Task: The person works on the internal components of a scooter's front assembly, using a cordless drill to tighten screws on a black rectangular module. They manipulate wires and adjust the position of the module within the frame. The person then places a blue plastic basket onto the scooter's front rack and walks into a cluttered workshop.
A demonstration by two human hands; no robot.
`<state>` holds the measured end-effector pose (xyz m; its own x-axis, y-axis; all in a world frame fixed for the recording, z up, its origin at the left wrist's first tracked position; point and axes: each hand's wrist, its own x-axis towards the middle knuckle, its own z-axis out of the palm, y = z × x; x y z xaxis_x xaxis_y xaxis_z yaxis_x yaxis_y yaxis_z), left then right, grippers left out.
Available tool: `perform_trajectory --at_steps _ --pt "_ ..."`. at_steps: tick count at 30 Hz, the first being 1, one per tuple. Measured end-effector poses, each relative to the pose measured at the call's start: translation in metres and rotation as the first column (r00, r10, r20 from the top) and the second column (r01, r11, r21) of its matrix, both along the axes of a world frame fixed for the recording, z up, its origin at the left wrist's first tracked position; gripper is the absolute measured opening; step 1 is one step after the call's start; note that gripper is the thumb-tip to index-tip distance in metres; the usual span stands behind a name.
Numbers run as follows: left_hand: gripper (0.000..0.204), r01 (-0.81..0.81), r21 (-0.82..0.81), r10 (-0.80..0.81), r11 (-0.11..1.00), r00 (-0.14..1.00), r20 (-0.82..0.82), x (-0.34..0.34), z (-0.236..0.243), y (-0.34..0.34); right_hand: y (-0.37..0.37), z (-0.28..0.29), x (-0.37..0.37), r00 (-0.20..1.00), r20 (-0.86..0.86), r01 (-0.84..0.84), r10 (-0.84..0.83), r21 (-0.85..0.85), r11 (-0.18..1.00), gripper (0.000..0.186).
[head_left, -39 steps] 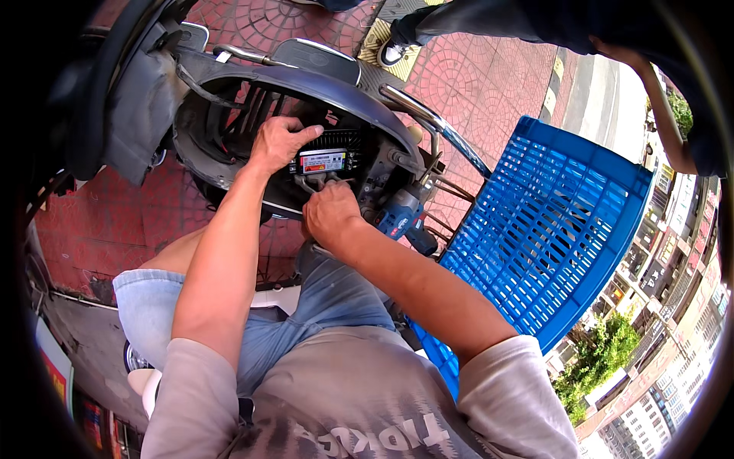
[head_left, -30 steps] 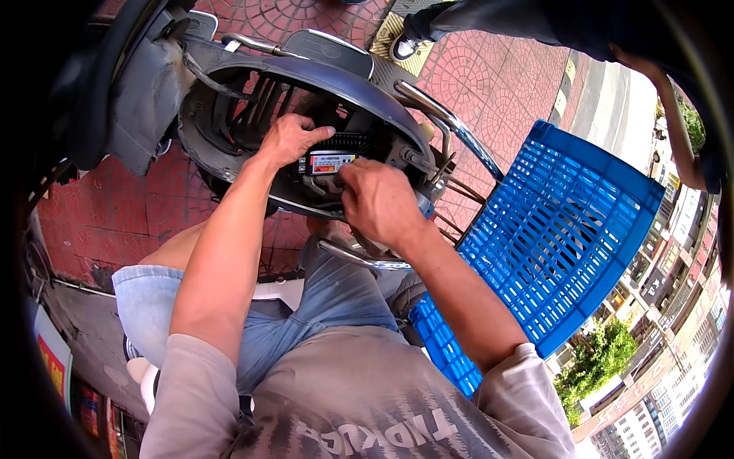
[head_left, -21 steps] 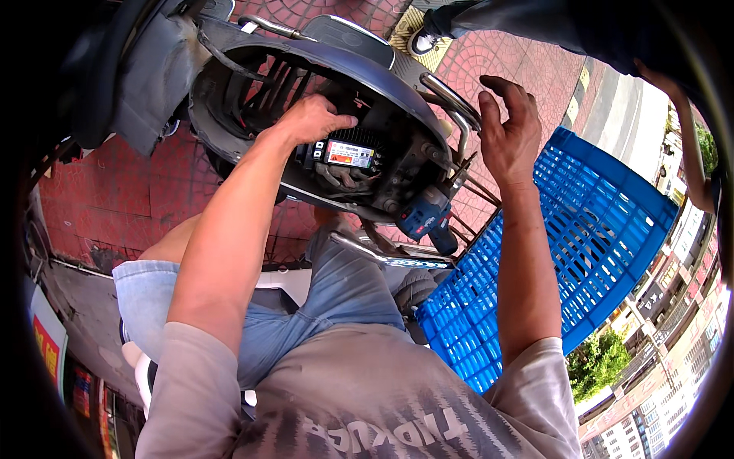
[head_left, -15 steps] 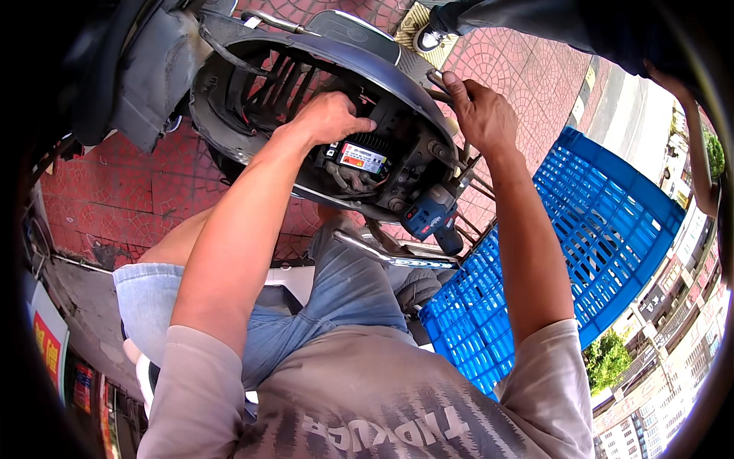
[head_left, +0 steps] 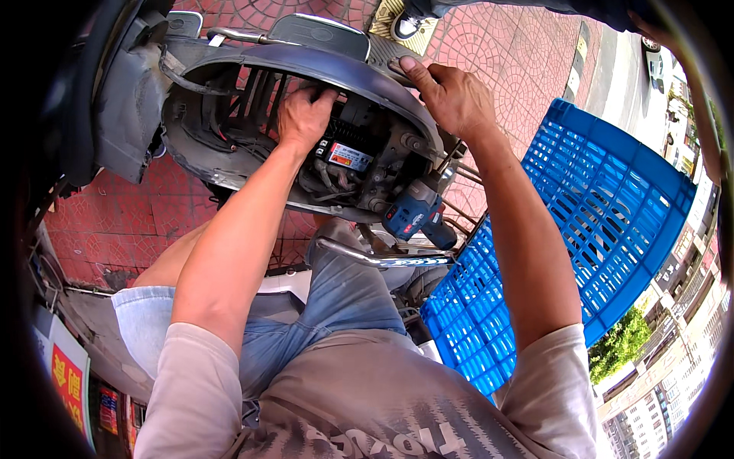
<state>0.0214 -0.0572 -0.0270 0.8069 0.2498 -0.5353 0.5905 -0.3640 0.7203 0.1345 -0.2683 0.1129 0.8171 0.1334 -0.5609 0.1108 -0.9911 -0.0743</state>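
My left hand [head_left: 304,118] reaches into the open body cavity of a scooter [head_left: 329,61], its fingers curled at the far inner wall. Whatever it may hold there is hidden. Just nearer than it sits a finned controller box [head_left: 349,156] with a white and orange label, with cables [head_left: 335,180] bunched below. My right hand [head_left: 457,98] is closed around a metal rail [head_left: 397,67] at the scooter's right end, thumb lying along it. A blue cordless power tool [head_left: 413,210] rests at the cavity's near right corner, touched by neither hand.
A big blue plastic crate [head_left: 581,222] stands right of the scooter, beside my right forearm. A chrome side bar [head_left: 367,256] runs close to my knee. Red patterned paving [head_left: 489,38] lies around. Another person's shoe [head_left: 407,24] is on a yellow tile at the top.
My left hand has moved left and farther in, off the controller box, with its fingers now curled. My right hand stays at the rail. The whole view has shifted slightly.
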Motion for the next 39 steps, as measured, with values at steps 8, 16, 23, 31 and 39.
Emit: perform_trajectory --at_steps 8,16,23,31,39 --pt "0.069 0.086 0.159 -0.066 0.984 0.990 -0.126 -0.034 0.002 -0.005 0.003 0.009 -0.003 0.998 0.061 0.012 -0.015 0.049 0.999 0.096" --pt "0.060 -0.061 0.173 0.075 0.983 0.994 -0.074 -0.042 0.001 -0.039 0.004 0.012 -0.004 0.997 0.060 0.043 -0.045 0.042 0.998 0.097" --pt "0.068 -0.235 0.235 0.282 0.943 0.940 -0.192 -0.044 -0.013 -0.035 0.007 0.010 -0.005 0.994 0.079 0.068 -0.072 0.056 0.996 0.092" --pt "0.068 -0.020 0.291 0.085 0.956 0.973 -0.213 -0.036 -0.015 -0.049 0.008 0.011 -0.003 0.992 0.104 0.069 -0.075 0.060 0.996 0.091" --pt "0.082 0.383 0.230 -0.316 0.895 0.906 -0.282 -0.023 0.047 -0.034 0.007 0.008 -0.008 0.984 0.163 0.064 -0.073 0.063 0.996 0.088"
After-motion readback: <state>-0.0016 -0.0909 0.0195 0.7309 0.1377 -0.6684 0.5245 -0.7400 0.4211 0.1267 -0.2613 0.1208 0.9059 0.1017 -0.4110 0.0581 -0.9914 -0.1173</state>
